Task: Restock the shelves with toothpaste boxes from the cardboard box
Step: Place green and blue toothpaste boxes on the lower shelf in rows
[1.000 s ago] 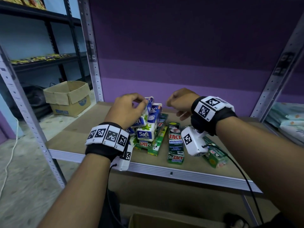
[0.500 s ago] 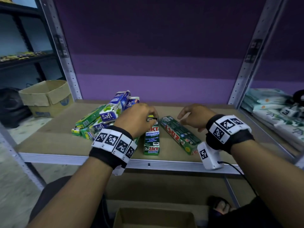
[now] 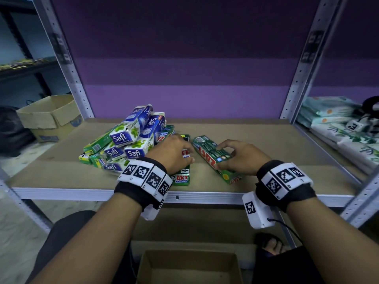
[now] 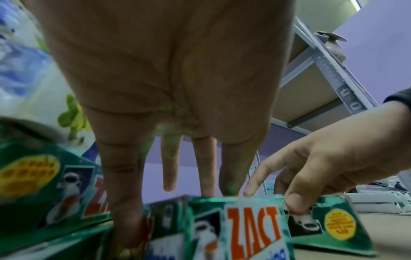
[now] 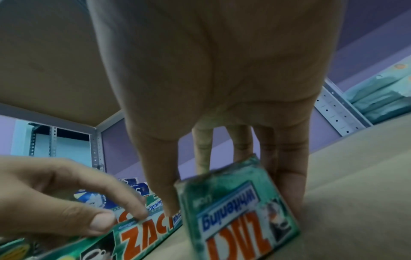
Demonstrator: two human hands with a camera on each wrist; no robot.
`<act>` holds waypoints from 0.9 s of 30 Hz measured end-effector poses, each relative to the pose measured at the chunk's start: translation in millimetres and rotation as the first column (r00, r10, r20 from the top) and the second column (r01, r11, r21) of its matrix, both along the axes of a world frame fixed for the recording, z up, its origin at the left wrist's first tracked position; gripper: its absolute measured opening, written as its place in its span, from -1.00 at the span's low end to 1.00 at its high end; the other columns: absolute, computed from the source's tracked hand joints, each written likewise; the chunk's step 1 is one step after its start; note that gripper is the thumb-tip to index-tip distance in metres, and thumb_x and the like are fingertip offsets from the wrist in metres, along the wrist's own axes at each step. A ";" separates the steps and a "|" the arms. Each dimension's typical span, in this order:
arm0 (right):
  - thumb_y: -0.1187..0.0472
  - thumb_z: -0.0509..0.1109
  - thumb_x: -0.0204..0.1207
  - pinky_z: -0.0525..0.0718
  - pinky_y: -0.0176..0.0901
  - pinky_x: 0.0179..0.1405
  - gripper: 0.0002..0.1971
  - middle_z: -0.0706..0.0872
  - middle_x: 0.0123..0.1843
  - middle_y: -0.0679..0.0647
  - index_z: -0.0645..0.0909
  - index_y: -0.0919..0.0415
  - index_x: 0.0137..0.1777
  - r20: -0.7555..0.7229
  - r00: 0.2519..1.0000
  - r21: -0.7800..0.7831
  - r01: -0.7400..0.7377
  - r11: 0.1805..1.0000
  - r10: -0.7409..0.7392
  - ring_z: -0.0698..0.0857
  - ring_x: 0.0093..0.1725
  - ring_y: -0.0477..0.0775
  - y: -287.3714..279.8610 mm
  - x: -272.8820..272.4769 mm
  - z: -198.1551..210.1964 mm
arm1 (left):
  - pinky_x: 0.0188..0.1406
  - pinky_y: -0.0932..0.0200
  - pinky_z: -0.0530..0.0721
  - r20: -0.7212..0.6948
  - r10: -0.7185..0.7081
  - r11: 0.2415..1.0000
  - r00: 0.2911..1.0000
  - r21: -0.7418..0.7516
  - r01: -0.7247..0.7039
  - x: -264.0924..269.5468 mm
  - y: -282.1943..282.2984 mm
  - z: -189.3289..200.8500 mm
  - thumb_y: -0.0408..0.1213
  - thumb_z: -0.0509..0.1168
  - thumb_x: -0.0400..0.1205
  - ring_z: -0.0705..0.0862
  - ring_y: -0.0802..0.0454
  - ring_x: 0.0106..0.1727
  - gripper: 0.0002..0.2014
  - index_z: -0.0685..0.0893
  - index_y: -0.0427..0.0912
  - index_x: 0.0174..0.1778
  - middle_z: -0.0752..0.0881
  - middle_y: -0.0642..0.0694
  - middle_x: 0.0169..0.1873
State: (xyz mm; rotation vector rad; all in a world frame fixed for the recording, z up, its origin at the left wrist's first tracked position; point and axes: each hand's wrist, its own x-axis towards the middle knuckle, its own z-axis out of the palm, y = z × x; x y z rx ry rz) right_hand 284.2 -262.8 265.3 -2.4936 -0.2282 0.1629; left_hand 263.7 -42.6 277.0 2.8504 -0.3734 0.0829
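Observation:
A heap of blue-and-white Safi boxes [image 3: 127, 144] and green toothpaste boxes lies left of centre on the brown shelf board [image 3: 266, 136]. My left hand [image 3: 187, 154] is on a green Zact box [image 3: 180, 178] lying lengthwise toward me, thumb and fingers closed over its sides. In the right wrist view its thumb and forefinger pinch that box [image 5: 142, 234]. My right hand [image 3: 222, 157] grips a second Zact box [image 3: 205, 150] that lies slantwise, thumb on one long side, fingers on the other. The right wrist view shows this box [image 5: 240, 219] tilted up off the board.
An open cardboard box [image 3: 188, 267] stands on the floor below the shelf, between my knees. Another cardboard box [image 3: 49, 117] sits on the floor at the left. Soft packs [image 3: 338, 128] fill the neighbouring bay on the right. Grey uprights [image 3: 297, 58] frame the shelf.
My left hand left the Safi heap and came down on the lengthwise Zact box. My right hand dropped onto the slanted Zact box and took hold of it.

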 end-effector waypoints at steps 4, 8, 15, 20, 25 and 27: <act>0.01 0.61 0.33 0.65 -0.32 -0.34 -0.62 0.77 -0.12 -0.10 0.68 -0.22 0.15 -0.002 0.999 0.124 0.049 0.991 -0.049 0.77 -0.23 -0.12 -5.4 1.7 -0.8 | 0.39 -0.03 0.53 -0.058 0.016 1.000 0.998 -0.012 -0.017 0.6 -1.2 -3.8 0.03 0.37 0.62 0.52 -0.05 0.36 -0.74 0.75 0.11 0.19 0.58 -0.08 0.32; 0.13 0.48 0.48 0.66 -0.28 -0.33 -0.77 0.81 -0.07 -0.06 0.74 -0.13 0.12 -0.083 0.991 0.418 0.129 0.899 -0.104 0.78 -0.23 -0.07 -9.8 2.9 6.6 | 0.44 -0.05 0.50 -0.103 0.067 0.995 0.992 -0.063 -0.073 0.3 -2.3 -1.8 0.03 0.37 0.62 0.50 -0.09 0.41 -0.76 0.75 0.13 0.17 0.53 -0.09 0.36; 0.19 0.19 0.71 0.70 -0.13 -0.47 -0.70 0.79 0.09 0.24 0.77 0.13 0.17 -0.262 0.965 0.745 0.221 0.629 -0.028 0.72 -0.22 0.20 -28.0 -7.2 22.9 | 0.24 0.07 0.61 -0.197 0.023 0.985 0.980 -0.163 -0.056 -4.1 -17.1 0.1 -0.02 0.36 0.61 0.64 -0.02 0.19 -0.83 0.76 0.22 0.09 0.46 -0.02 0.16; -0.12 0.37 0.60 0.77 -0.15 -0.39 -0.62 0.79 -0.01 0.20 0.75 0.12 0.21 -0.331 0.944 0.798 0.271 0.538 0.015 0.75 -0.29 0.12 -44.5 -5.2 25.0 | 0.16 0.03 0.70 -0.201 -0.055 0.987 0.978 -0.159 0.023 -4.6 -21.8 4.8 -0.05 0.35 0.63 0.66 0.00 0.11 -0.82 0.76 0.20 0.12 0.49 0.00 0.09; 0.17 0.70 0.20 0.81 -0.04 -0.16 -0.43 0.73 0.22 0.15 0.66 0.03 0.26 -0.186 0.982 0.816 0.165 0.554 -0.017 0.81 0.01 0.14 -58.6 -3.9 18.2 | 0.31 0.10 0.58 -0.152 -0.061 0.992 0.987 -0.119 0.043 6.0 -3.2 9.9 -0.33 0.35 0.61 0.62 0.00 0.24 -0.70 0.74 0.05 0.22 0.64 -0.06 0.20; 0.49 0.64 0.24 0.82 -0.06 -0.15 -0.36 0.73 0.20 0.16 0.60 0.04 0.30 -0.125 0.992 0.798 0.110 0.592 -0.015 0.82 0.01 0.14 -61.6 -3.4 15.1 | 0.38 0.06 0.53 -0.141 -0.067 0.996 0.988 -0.067 0.058 11.4 3.2 7.3 -0.45 0.35 0.55 0.58 0.00 0.30 -0.57 0.70 0.02 0.30 0.62 -0.06 0.26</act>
